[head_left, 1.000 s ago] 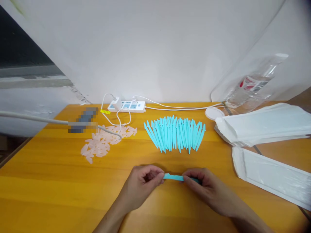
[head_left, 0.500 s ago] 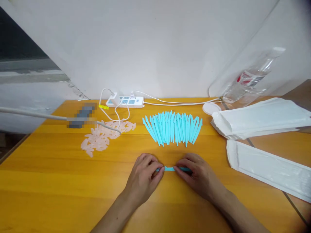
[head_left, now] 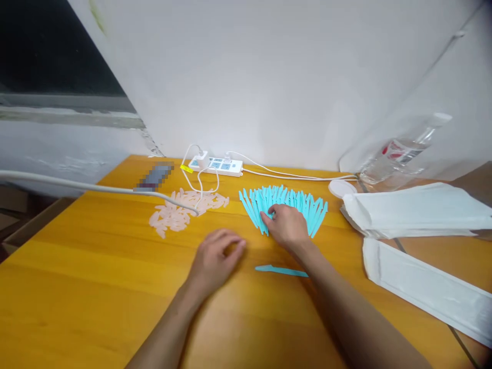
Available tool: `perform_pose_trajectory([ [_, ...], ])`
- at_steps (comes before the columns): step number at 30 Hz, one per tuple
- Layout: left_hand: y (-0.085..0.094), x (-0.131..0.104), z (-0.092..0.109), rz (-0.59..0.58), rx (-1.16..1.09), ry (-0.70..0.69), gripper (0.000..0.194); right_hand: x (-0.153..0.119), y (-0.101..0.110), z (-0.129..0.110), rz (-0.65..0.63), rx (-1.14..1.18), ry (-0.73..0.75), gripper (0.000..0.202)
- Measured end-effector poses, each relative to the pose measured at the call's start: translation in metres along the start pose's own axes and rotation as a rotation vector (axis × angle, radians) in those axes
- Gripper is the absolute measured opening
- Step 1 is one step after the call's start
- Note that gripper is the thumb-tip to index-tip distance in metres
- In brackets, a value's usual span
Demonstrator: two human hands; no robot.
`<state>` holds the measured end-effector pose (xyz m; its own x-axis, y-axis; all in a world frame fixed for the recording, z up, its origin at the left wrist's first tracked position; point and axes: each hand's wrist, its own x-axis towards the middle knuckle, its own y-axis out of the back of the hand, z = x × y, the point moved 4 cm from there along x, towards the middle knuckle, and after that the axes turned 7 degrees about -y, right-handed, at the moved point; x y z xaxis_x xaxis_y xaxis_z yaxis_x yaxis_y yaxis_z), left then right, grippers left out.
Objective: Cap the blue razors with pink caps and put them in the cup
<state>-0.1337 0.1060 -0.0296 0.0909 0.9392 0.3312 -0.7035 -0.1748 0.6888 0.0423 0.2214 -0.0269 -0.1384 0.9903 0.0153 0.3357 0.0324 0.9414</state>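
Note:
A single turquoise eyebrow razor [head_left: 282,270] lies crosswise on the wooden table, its right end beside my right forearm. Behind it, several more turquoise eyebrow razors [head_left: 253,207] are fanned out in a row, mostly upright as I look at them. My right hand [head_left: 286,223] is over the middle of this row, thumb and forefinger apart at the razors, and it covers some of them. To the left of the single razor, my left hand [head_left: 217,256] hovers with bent, loosely parted fingers and holds nothing.
Small pale pink pieces [head_left: 171,215] are heaped at the left, with a grey cable [head_left: 161,195] passing over them. A blurred-out phone [head_left: 156,177], a white power strip [head_left: 232,167] and a round white lid [head_left: 342,188] lie behind. White padded envelopes [head_left: 418,210] and a clear bottle [head_left: 403,151] are at the right.
Both hands have let go of the single razor, which now lies on the table. My right hand has moved forward to the row; my left hand has drawn back left. The view has shifted slightly.

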Motion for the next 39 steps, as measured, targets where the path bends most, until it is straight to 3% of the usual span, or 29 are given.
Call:
perform_pose_trajectory([
  [3,0.052,-0.008,-0.041,0.115,0.22,0.222,0.023,0.013,-0.011,-0.005,-0.041,-0.011,-0.06,0.031],
  [5,0.083,-0.019,-0.064,0.117,0.399,0.378,0.027,0.016,-0.013,-0.004,-0.049,0.029,-0.086,0.028],
  [7,0.104,-0.029,-0.078,0.076,0.538,0.474,0.03,0.017,-0.009,-0.001,-0.036,0.098,-0.1,0.026],
  [9,0.112,-0.032,-0.084,0.016,0.618,0.481,0.032,0.013,0.002,0.002,0.0,0.21,-0.106,0.024],
  [12,0.107,-0.03,-0.083,-0.091,0.666,0.408,0.031,-0.004,0.02,0.01,-0.035,0.496,-0.095,0.023],
  [16,0.099,-0.027,-0.084,-0.106,0.675,0.373,0.028,-0.047,0.027,0.028,-0.363,0.92,-0.066,0.029],
  [19,0.097,-0.028,-0.09,-0.109,0.641,0.382,0.031,-0.075,0.025,0.046,-0.514,0.928,-0.014,0.032],
  [23,0.097,-0.025,-0.093,-0.168,0.673,0.401,0.034,-0.085,0.021,0.066,-0.507,0.8,0.022,0.03],
  [27,0.09,-0.021,-0.084,-0.188,0.683,0.355,0.032,-0.08,0.019,0.069,-0.505,0.806,0.032,0.025],
  [33,0.046,-0.01,-0.059,-0.188,0.515,0.152,0.031,-0.077,0.017,0.072,-0.478,0.828,0.005,0.022],
  [39,0.011,0.008,-0.031,-0.208,0.212,0.057,0.026,-0.077,0.012,0.076,-0.457,0.826,0.018,0.022],
])
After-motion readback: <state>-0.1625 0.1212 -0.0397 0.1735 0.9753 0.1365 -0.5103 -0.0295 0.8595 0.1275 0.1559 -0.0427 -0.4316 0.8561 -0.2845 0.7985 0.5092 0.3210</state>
